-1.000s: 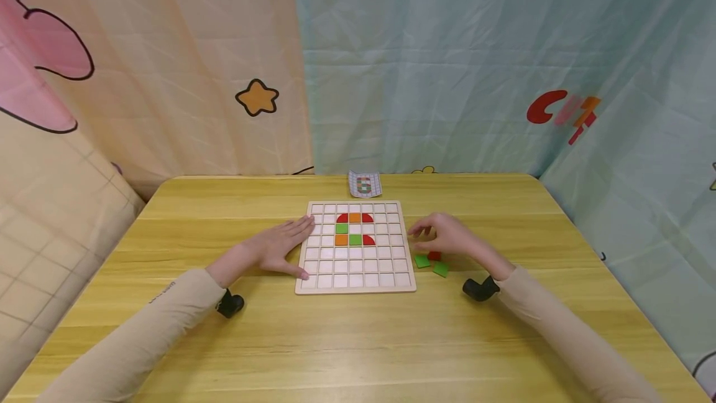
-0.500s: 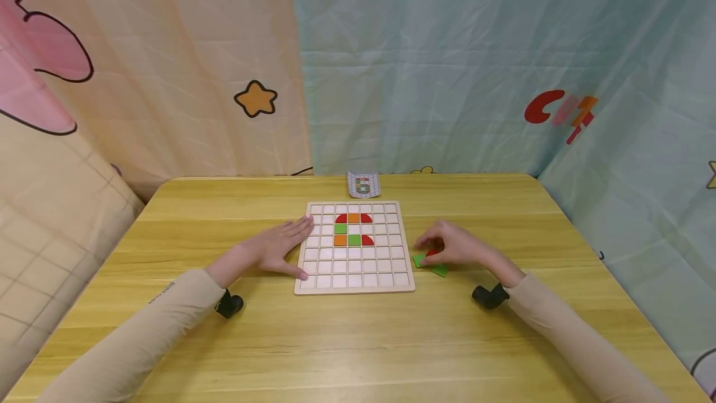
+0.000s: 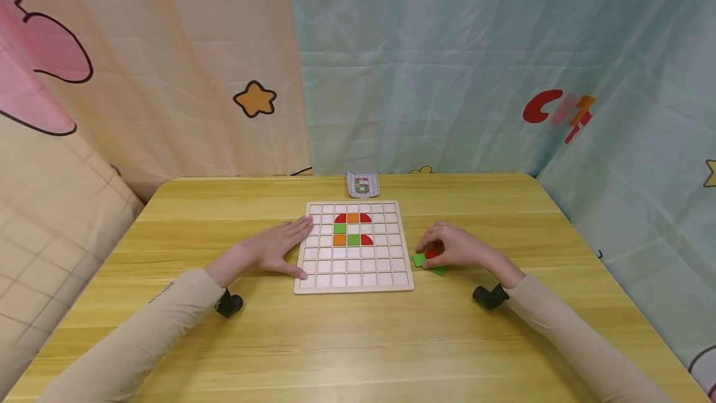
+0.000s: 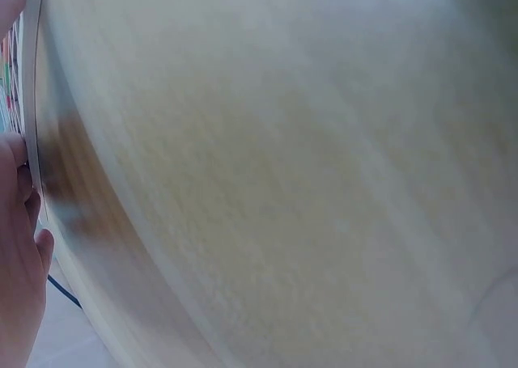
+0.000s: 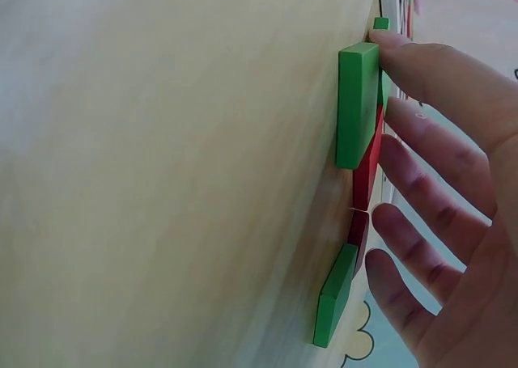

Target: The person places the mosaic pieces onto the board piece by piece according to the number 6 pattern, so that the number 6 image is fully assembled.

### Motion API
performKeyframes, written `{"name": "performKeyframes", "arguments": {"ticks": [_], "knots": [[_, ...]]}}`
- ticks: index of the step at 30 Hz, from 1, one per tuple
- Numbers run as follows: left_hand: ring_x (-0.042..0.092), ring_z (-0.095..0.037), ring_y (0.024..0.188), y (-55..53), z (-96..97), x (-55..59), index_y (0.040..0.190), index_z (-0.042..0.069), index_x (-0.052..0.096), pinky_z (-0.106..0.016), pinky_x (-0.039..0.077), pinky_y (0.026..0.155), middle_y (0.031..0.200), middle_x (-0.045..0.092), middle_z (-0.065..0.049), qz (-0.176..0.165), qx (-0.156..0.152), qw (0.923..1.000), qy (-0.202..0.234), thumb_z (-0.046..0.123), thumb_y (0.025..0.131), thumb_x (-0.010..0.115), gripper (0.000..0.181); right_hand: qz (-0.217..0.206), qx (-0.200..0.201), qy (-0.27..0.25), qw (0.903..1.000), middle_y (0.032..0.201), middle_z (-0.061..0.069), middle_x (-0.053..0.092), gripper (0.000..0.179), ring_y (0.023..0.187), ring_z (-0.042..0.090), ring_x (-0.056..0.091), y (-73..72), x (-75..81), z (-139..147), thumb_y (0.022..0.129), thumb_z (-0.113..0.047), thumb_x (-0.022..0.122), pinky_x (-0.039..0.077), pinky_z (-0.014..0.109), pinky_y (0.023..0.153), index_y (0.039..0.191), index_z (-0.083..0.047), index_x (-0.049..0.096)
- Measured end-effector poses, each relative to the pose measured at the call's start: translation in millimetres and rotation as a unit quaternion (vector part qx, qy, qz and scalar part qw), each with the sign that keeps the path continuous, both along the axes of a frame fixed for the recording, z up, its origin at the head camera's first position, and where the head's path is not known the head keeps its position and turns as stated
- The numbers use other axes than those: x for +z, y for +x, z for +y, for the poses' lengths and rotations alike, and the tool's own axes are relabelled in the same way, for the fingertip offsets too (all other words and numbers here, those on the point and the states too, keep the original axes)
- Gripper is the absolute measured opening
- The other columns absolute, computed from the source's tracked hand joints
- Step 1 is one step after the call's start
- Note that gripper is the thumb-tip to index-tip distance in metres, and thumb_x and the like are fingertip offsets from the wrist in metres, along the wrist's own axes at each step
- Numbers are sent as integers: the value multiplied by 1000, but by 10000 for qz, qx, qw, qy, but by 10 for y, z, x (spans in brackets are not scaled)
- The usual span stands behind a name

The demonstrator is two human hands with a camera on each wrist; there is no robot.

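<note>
In the head view, my left hand [image 3: 279,247] lies spread against the left edge of a wooden grid board [image 3: 353,286], its fingers straight. Red, orange and green flat tiles [image 3: 353,239] sit in some of the board's squares. To the right of the board, my right hand [image 3: 455,247] is bent over a small group of loose tiles. Among them are a rounded red tile [image 3: 431,254] and a green tile [image 3: 418,260]. In the right wrist view the thumb and fingers [image 5: 441,214] are apart beside green tiles [image 5: 356,105] and red tiles [image 5: 368,170]; a firm grip cannot be made out.
A small printed card [image 3: 362,185] showing a coloured grid figure lies behind the board. The wooden table [image 3: 347,341] ends in front of a patterned curtain [image 3: 419,79]. Each wrist carries a black camera mount [image 3: 490,296].
My right hand has lowered slightly to the loose tiles and bent over them, then stayed almost still. The red tile there looks slightly shifted. The left hand has not moved.
</note>
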State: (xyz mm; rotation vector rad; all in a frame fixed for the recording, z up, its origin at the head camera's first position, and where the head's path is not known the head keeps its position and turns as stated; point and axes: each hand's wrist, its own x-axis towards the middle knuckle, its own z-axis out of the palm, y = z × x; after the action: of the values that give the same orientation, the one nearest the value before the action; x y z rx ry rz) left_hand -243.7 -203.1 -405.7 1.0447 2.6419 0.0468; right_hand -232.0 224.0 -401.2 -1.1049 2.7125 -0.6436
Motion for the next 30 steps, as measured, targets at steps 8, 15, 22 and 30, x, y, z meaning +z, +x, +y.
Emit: {"name": "performKeyframes", "arguments": {"ticks": [8,15,22,30], "knots": [[5,-30,151,-5,-14,0,155,4,6,-48,16,121,163,-1,-13,11,-23,10000,5,76,79,52,114,71,26,-9,10000,101,-7,68,21,89,9,49,-5,-9,-9,79,-32,79,44,26,75,97,-22,75],[3,-26,151,-14,-10,-13,155,7,4,-46,15,122,163,-2,-11,-1,16,10000,-92,78,78,50,115,124,-40,1,9999,100,-8,67,19,87,9,49,2,-12,-17,79,-32,79,45,25,74,95,-23,75],[3,-27,151,-23,-18,-33,155,6,4,-46,14,122,163,-2,-11,35,-28,10000,-71,78,79,49,114,-41,-282,-126,9995,92,-8,69,19,81,8,54,-1,29,-36,80,-28,78,49,24,69,96,-19,75],[5,-29,151,-11,-21,-8,154,3,7,-47,16,121,163,1,-14,73,-120,9999,34,77,79,51,114,-227,-631,-242,9975,89,-7,70,23,71,3,58,-2,63,-140,80,-30,78,49,20,64,99,-17,75]]}}
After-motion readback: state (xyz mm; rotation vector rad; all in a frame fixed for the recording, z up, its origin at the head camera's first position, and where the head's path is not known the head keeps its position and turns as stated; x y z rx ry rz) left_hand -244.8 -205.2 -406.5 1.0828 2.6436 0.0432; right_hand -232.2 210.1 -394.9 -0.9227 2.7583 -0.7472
